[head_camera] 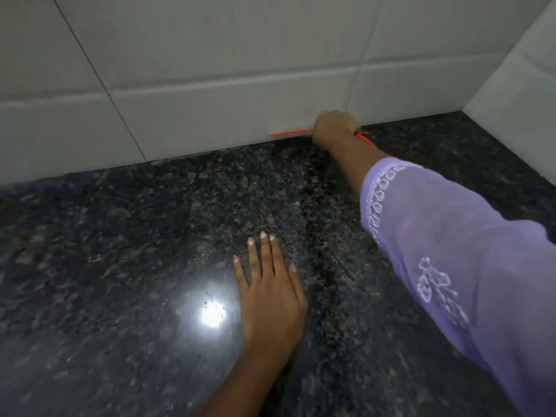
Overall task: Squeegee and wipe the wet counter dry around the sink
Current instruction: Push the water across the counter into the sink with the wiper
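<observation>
The dark speckled granite counter (pixel 150 236) fills the lower part of the view and shines under a light. My right hand (pixel 335 129) reaches to the back edge where counter meets wall, fingers closed on a red squeegee (pixel 290 133). Only its thin red edge shows left of the hand, with a bit of red handle on the right. My left hand (pixel 269 291) lies flat on the counter in the middle, fingers spread, holding nothing. The sink is out of view.
A pale tiled wall (pixel 210 70) runs along the back, and a second tiled wall (pixel 517 85) closes the corner at the right. A bright lamp reflection (pixel 213 316) sits on the counter beside my left hand.
</observation>
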